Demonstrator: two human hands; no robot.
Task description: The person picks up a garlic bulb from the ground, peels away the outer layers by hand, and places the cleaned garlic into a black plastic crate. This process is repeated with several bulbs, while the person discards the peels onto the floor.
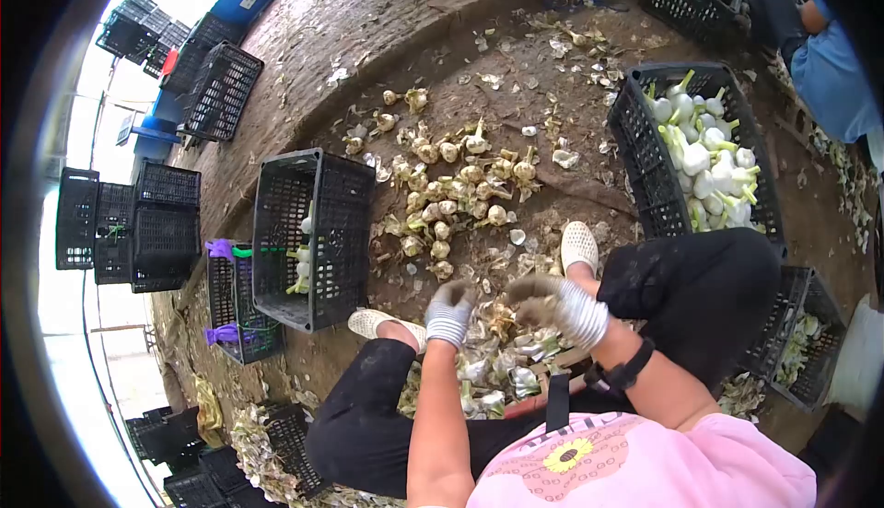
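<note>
The garlic [465, 181] lies in a pile on the ground [442, 75], just past the left hand [451, 307] and right hand [552, 303]. Both look curled; I cannot tell what they hold. Bulbs seem light, hard, flaky; grip the fat middle.

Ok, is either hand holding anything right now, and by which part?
I can't tell: the left hand and the right hand are curled, and could be hiding something small.
</note>
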